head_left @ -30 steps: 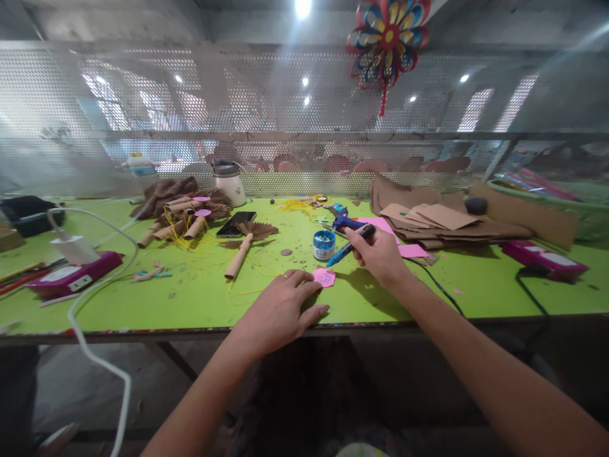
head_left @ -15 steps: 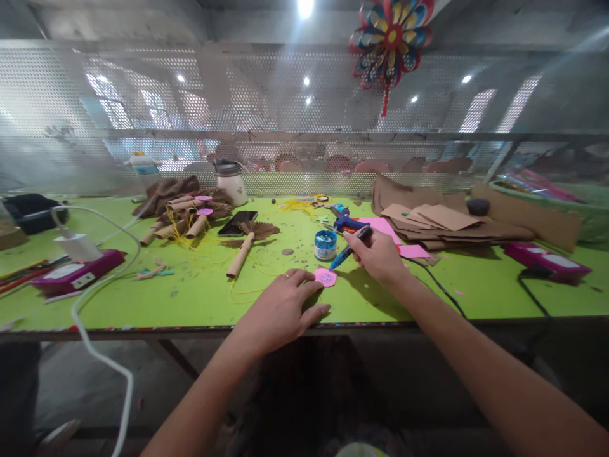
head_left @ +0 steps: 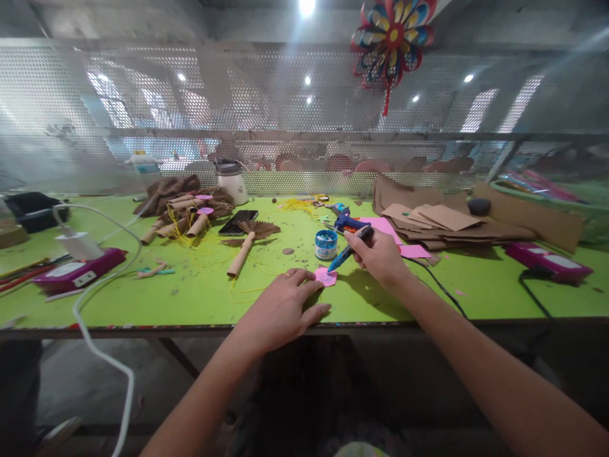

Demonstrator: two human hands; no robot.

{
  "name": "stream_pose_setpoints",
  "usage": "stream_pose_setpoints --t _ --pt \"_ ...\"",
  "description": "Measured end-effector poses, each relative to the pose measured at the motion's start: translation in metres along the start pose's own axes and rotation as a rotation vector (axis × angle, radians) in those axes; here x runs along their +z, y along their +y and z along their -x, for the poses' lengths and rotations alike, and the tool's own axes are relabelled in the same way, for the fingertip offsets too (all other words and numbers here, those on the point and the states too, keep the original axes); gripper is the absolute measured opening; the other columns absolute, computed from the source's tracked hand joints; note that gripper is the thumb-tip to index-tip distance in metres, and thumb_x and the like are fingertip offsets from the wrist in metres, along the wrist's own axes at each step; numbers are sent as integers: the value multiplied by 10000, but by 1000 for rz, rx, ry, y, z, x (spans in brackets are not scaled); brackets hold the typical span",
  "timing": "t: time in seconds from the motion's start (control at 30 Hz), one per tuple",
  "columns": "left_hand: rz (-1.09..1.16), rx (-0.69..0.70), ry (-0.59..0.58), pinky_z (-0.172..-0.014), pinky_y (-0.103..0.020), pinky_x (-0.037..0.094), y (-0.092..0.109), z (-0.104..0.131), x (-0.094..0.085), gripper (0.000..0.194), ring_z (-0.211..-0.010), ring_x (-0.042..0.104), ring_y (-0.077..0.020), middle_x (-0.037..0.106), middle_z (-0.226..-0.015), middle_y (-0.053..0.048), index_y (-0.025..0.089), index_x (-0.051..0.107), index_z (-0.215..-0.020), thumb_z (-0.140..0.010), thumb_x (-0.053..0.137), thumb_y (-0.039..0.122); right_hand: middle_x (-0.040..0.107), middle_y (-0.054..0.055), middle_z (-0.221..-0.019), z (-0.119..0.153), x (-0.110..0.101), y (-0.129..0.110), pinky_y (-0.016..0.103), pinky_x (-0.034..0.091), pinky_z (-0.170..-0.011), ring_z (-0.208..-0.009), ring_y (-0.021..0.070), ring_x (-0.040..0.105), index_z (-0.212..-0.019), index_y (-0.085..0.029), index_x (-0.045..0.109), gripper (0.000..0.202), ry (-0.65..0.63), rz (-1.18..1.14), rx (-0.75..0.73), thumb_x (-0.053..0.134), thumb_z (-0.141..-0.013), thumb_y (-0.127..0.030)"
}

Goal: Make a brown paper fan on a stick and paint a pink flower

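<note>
My right hand [head_left: 378, 254] grips a blue pen with a black end [head_left: 343, 255], its tip down at a small pink paper piece [head_left: 326, 277]. Blue marks show on that paper. My left hand [head_left: 285, 311] lies open on the table, fingers spread, with fingertips at the paper's left edge. Just behind the paper stands a small blue-rimmed jar [head_left: 326, 245] with blue-and-white contents. A brown paper tube with a fanned, pleated top [head_left: 242, 254] rests to the left of the jar.
Behind the pen lie a blue glue gun [head_left: 349, 222] and pink sheets [head_left: 415, 251]. Brown paper [head_left: 442, 222] is stacked on the right. Back left are more tubes [head_left: 197, 225], a phone [head_left: 238, 222] and a lidded jug [head_left: 231, 183]. Purple power strips [head_left: 80, 270] sit at both sides.
The pen tip has moved slightly left and down, from the paper's upper right edge onto the marks. My left hand stays in place.
</note>
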State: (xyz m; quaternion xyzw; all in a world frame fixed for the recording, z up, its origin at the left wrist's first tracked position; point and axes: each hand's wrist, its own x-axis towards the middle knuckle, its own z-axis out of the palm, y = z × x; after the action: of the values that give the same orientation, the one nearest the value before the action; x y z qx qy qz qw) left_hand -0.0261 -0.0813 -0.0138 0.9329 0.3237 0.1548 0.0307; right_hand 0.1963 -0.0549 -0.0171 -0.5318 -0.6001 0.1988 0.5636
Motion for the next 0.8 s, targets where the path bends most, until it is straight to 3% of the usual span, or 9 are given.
stream_pose_setpoints --t 0.13,0.3,0.5,0.8 --pt "1 5 2 -956 -387 414 0 0 0 414 -1095 530 -243 598 -1166 -98 214 603 -1214 -939 423 466 513 -26 -464 -1 0 1 229 359 -408 -397 103 450 -675 -192 512 419 -24 45 -3 583 -790 -588" --pt "5 8 13 -956 -383 415 -1 0 1 415 -1091 533 -241 600 -1162 -97 214 602 -1215 -937 428 468 505 -31 -468 -2 -2 2 230 344 -398 -393 102 430 -666 -199 499 419 69 30 5 600 -773 -591" --pt "-6 6 3 -961 -375 409 -1 0 1 413 -1097 532 -237 597 -1170 -91 215 604 -1207 -941 420 470 493 -38 -468 0 -2 2 222 339 -397 -388 92 419 -658 -197 498 401 83 -26 -9 600 -791 -561" --pt "-11 0 -6 -957 -384 411 0 1 0 423 -1095 529 -241 593 -1168 -95 207 613 -1195 -941 413 480 514 -28 -480 0 3 2 229 376 -427 -414 106 461 -696 -195 507 400 -33 21 -30 575 -808 -574"
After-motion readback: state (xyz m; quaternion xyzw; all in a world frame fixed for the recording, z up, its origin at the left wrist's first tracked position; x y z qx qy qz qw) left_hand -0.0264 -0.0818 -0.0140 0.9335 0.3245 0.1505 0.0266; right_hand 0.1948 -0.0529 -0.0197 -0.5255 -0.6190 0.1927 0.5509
